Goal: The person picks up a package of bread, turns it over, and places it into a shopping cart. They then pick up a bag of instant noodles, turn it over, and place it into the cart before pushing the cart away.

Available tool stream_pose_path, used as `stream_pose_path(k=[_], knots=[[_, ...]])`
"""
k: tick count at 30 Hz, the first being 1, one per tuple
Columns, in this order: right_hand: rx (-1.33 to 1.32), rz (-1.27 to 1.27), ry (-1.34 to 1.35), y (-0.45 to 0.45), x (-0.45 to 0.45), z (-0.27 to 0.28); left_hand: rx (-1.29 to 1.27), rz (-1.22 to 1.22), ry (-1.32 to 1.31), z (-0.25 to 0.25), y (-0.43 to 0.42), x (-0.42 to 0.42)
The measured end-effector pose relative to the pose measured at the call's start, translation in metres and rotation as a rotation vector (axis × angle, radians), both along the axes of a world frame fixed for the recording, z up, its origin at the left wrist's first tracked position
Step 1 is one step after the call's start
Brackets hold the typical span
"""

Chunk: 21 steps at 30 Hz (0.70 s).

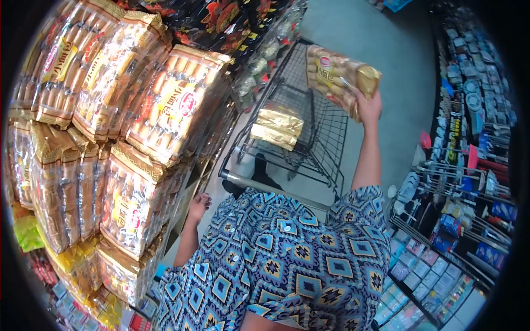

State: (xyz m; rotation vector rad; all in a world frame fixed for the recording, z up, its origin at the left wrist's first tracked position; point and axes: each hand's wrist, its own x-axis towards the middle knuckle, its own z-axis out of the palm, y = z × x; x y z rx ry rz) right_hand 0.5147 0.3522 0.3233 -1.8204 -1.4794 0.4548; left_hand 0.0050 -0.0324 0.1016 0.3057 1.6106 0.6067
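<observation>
One clear-and-gold bread-roll package (338, 77), its crinkled film bulging over rounded rolls, is tilted above the far right side of the wire shopping cart (326, 140). The right hand (369, 107) is clamped on its gold end, the forearm stretched forward from a diamond-patterned shirt (287, 254). Within the cart's dark metal grid shows shiny, creased gold packaging (277, 127). Left of the cart handle, the left hand (200, 207) hangs low, empty, fingers loosely curled and slightly apart, near stacked bread-roll packages (130, 204) with glossy, ridged fronts.
</observation>
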Motion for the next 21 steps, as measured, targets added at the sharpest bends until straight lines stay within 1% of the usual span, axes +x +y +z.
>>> stream_pose_path(k=[1,2,3,4,5,6,7,9,11,12,13,14,16,18,20,21], knots=[[0.019,-0.01,-0.015,-0.013,0.012,0.008,0.057,-0.018,-0.006,0.006,0.012,-0.001],[0.104,-0.015,0.306,-0.026,0.023,0.01,0.081,-0.027,-0.021,0.011,0.026,-0.001],[0.187,-0.01,0.626,-0.037,0.03,0.012,0.169,-0.024,-0.078,0.018,0.039,-0.001],[0.207,-0.011,0.612,-0.048,0.036,0.014,0.255,-0.022,-0.134,0.021,0.051,-0.001],[0.215,0.023,0.872,-0.06,0.04,0.015,0.344,-0.053,-0.216,0.023,0.063,-0.002],[0.215,0.063,1.135,-0.072,0.042,0.017,0.385,-0.061,-0.22,0.046,0.078,0.005],[0.229,0.068,1.126,-0.081,0.041,0.017,0.41,-0.084,-0.217,0.071,0.093,0.012],[0.171,0.169,1.371,-0.087,0.027,0.016,0.446,-0.093,-0.208,0.11,0.12,0.025],[0.179,0.174,1.371,-0.099,0.006,0.019,0.573,-0.185,-0.218,0.137,0.137,0.038],[0.18,0.172,1.374,-0.103,-0.001,0.022,0.585,-0.176,-0.214,0.148,0.143,0.045],[0.172,0.144,1.364,-0.103,0.001,0.01,0.661,-0.229,-0.251,0.157,0.148,0.051],[0.143,0.174,1.379,-0.106,-0.003,0.007,0.731,-0.266,-0.272,0.165,0.15,0.055],[0.16,0.362,1.323,-0.113,-0.032,-0.007,0.79,-0.406,-0.257,0.173,0.155,0.058],[-0.029,0.459,1.445,-0.126,-0.066,0.002,0.845,-0.358,-0.417,0.175,0.156,0.064],[0.006,0.433,1.381,-0.133,-0.092,-0.006,0.924,-0.417,-0.394,0.174,0.16,0.073],[-0.031,0.48,1.39,-0.136,-0.101,-0.014,0.959,-0.359,-0.455,0.172,0.159,0.079]])
